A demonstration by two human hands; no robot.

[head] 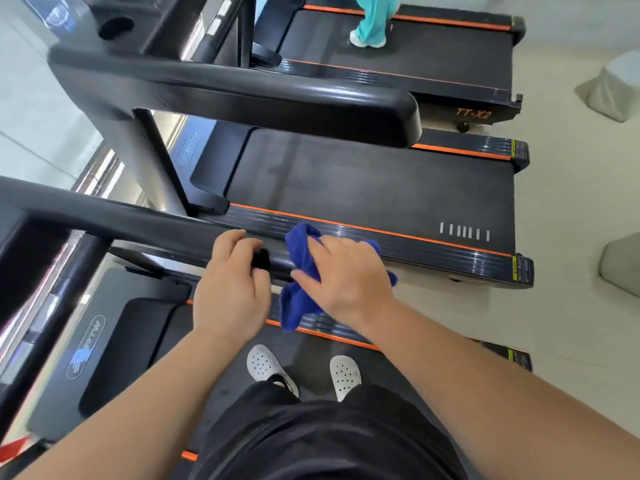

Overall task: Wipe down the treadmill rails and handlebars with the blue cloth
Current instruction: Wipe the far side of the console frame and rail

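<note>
A black handlebar (pixel 138 223) of the treadmill I stand on runs from the left edge toward the centre. My left hand (pixel 230 289) is curled around this bar near its end. My right hand (pixel 341 275) presses the blue cloth (pixel 299 299) around the bar's tip, just right of my left hand. The cloth hangs down below the bar, and the tip itself is hidden under it. The treadmill's side rail (pixel 332 332), black with an orange stripe, shows under my right wrist.
A second treadmill (pixel 363 181) lies just beyond, its thick black handlebar (pixel 277 98) crossing the upper middle. A third treadmill (pixel 415 50) at the top has a person's legs in teal trousers on it. My white shoes (pixel 263 365) stand on the belt.
</note>
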